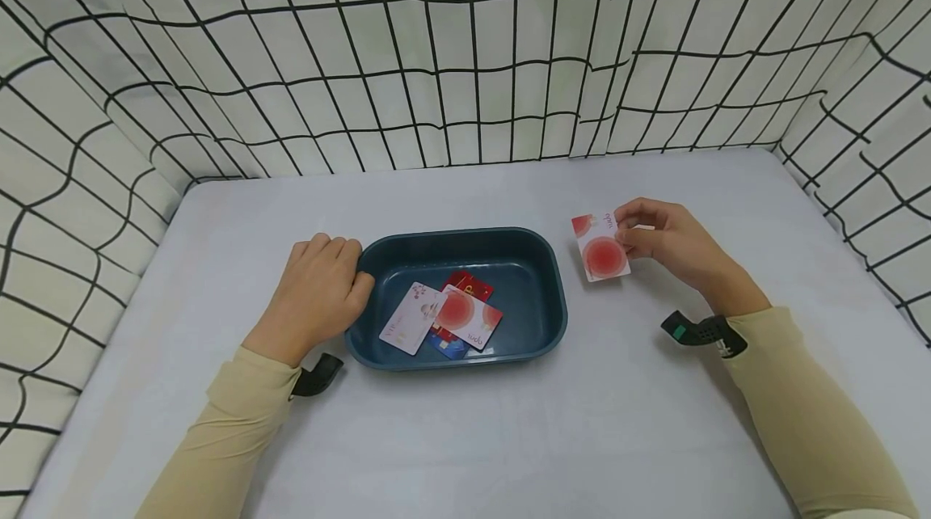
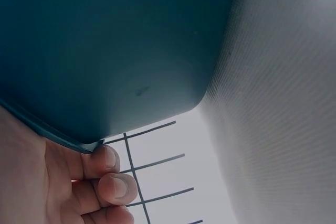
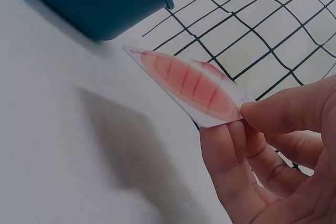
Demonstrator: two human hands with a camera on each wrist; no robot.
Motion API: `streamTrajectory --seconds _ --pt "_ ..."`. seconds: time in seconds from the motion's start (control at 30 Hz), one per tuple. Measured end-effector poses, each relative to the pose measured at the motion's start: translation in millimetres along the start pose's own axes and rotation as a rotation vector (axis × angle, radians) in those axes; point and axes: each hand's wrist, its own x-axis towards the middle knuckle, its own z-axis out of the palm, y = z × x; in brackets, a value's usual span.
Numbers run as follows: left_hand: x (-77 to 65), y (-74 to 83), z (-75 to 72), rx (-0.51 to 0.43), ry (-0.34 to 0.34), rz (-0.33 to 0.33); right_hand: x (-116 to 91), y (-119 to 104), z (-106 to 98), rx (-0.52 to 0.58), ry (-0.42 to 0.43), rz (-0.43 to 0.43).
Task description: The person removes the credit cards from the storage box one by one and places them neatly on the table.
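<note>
A dark teal plastic tray [image 1: 531, 284] stands on the white table, several cards lying in it. On top are a pale card [image 1: 409, 323] and a white card with a red circle [image 1: 480, 323]; a red card [image 1: 471, 284] and a blue card [image 1: 448, 347] show from beneath. My left hand [image 1: 320, 289] grips the tray's left rim, its fingertips curled under the edge in the left wrist view. To the right of the tray, my right hand [image 1: 672, 248] pinches another white card with a red circle [image 1: 604, 254] by its edge, held above the table with its shadow below.
The white table surface [image 1: 473, 438] spreads around the tray. A black wire grid [image 1: 476, 70] rises behind the table and along both sides. Each wrist wears a black strap, such as the right wristband [image 1: 705, 333].
</note>
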Motion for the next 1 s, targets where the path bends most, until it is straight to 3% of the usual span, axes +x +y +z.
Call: streamTrajectory --seconds 0.47,0.77,1.0 --pt "-0.4 -1.9 1.3 0.001 0.022 0.007 7.0 7.3 3.5 0.133 -0.045 0.085" --pt "0.5 -1.1 0.6 0.006 0.020 0.004 7.3 7.3 4.6 0.122 -0.061 0.140" --pt "0.0 -0.9 0.6 0.003 0.002 -0.007 8.1 8.1 9.1 0.048 -0.048 0.155"
